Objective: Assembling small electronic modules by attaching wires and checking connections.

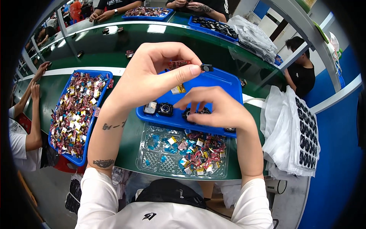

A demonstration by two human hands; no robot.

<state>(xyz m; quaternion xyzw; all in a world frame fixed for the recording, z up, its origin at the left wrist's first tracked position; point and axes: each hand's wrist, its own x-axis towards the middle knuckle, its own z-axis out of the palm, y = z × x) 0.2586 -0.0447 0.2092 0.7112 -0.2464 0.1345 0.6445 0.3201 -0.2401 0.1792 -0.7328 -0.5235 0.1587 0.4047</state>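
Observation:
Raised over the far part of a blue tray (225, 82), my left hand (150, 74) pinches a small red circuit board (179, 64). A small black part (206, 68) sticks out past the thumb tip. Below the board shows a white and yellow battery piece (178, 89); whether it hangs from the board I cannot tell. My right hand (223, 107) is over the tray's near side, fingers apart and curved. Its thumb is close to a round black watch case (186, 114), partly hidden by the fingers. Another black case (165, 109) and a silvery square one (150, 107) sit to the left.
A clear compartment tray (150, 163) with loose boards and batteries lies nearest me. At left stands a blue bin (84, 154) heaped with similar parts. White sheets with black parts (307, 137) are stacked at right. Co-workers sit across and at left; more bins (167, 16) stand beyond the belt.

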